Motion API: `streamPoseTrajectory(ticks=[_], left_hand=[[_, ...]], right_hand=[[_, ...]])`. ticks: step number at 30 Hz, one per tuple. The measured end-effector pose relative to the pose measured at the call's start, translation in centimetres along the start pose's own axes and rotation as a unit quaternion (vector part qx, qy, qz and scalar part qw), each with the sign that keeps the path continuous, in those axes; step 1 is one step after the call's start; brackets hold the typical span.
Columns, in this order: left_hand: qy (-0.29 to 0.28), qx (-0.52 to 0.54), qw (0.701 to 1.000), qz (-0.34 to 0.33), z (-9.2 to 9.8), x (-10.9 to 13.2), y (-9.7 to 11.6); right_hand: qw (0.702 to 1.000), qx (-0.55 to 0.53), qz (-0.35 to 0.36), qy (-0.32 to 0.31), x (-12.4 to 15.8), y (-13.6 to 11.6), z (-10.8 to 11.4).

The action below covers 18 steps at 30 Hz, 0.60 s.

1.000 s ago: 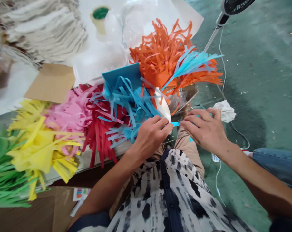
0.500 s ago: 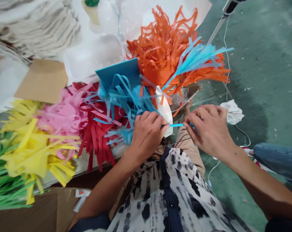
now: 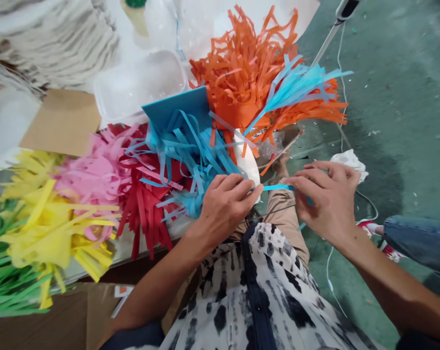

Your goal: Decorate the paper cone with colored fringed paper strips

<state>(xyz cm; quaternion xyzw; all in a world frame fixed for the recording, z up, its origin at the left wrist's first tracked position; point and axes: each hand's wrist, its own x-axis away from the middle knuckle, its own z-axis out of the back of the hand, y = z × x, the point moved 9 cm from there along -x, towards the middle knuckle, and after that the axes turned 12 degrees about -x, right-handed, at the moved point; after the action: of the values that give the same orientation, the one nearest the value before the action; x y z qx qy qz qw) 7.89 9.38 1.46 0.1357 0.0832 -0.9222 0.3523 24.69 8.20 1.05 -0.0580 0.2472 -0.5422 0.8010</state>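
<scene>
A narrow light-blue paper strip is stretched between my two hands above my lap. My left hand pinches its left end, close to the pile of blue fringed paper. Its right part is pinched by my right hand, and a bit of blue shows under the fingers there. Behind the hands lies a white oval piece, partly covered by my left hand. A light-blue tassel with a twisted stem rests on the orange fringed paper.
Red, pink, yellow and green fringed paper line the table. Behind them are brown cardboard, a clear plastic tray and stacked whitish material. Another person's jeans leg is at right, near a cable.
My right hand has moved right, and my left hand slightly right, with the blue strip still between them. More of the other person's red shoe shows.
</scene>
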Motion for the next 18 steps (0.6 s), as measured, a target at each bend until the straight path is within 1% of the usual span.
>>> streamPoseTrajectory(ticks=[3,5,8,9,11,15,18], left_hand=[[-0.018,-0.016,1.000,-0.001,-0.4,-0.1,0.1],[-0.024,-0.011,1.000,0.000,-0.7,-0.1,0.1],[-0.017,0.000,1.000,-0.008,-0.4,-0.1,0.4],[-0.015,0.007,1.000,-0.010,-0.2,0.1,0.6],[-0.017,0.026,0.999,-0.007,0.3,0.6,1.2],[-0.005,0.036,0.999,0.020,0.9,2.6,2.8],[0.021,0.032,0.998,0.052,0.7,4.2,3.4]], right_hand=[[0.999,0.028,0.006,0.045,0.9,0.0,1.2],[0.996,0.033,0.030,0.071,1.0,-1.0,1.7],[0.995,0.010,0.098,0.035,0.7,-3.7,0.7],[0.994,0.002,0.109,0.016,0.7,-4.4,0.3],[0.994,-0.006,0.106,-0.017,0.8,-5.0,-0.4],[0.992,-0.016,0.121,-0.032,1.9,-6.1,-0.7],[0.989,-0.011,0.147,-0.030,2.7,-7.2,-1.0]])
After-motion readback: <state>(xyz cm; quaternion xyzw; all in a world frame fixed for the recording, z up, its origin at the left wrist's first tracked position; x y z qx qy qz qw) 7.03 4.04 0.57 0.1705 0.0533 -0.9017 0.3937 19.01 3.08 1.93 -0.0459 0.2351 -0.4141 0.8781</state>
